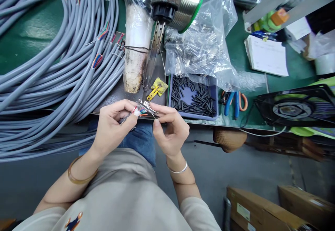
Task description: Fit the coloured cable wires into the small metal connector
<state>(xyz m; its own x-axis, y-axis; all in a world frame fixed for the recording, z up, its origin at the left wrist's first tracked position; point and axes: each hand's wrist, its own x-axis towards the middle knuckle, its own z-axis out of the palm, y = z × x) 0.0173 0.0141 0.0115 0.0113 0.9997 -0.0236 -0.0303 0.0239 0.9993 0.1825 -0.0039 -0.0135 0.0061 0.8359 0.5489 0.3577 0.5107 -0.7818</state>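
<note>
My left hand point(113, 124) pinches the end of a grey cable point(125, 120), whose stripped coloured wires point(142, 111) fan out toward the right. My right hand point(170, 126) pinches a small metal connector point(147, 106) right at those wire tips. Both hands meet at the front edge of the green bench, just below a clamp stand point(154, 49). A bangle sits on each wrist.
Thick bundles of grey cable point(52, 70) cover the left of the bench. A blue tray point(172, 109) holds several black sleeves. Behind it lie a clear bag of small parts point(204, 45) and a solder spool point(190, 5). Blue-orange cutters point(235, 101) and a black fan point(293, 108) sit right. Cardboard boxes point(261, 210) stand on the floor.
</note>
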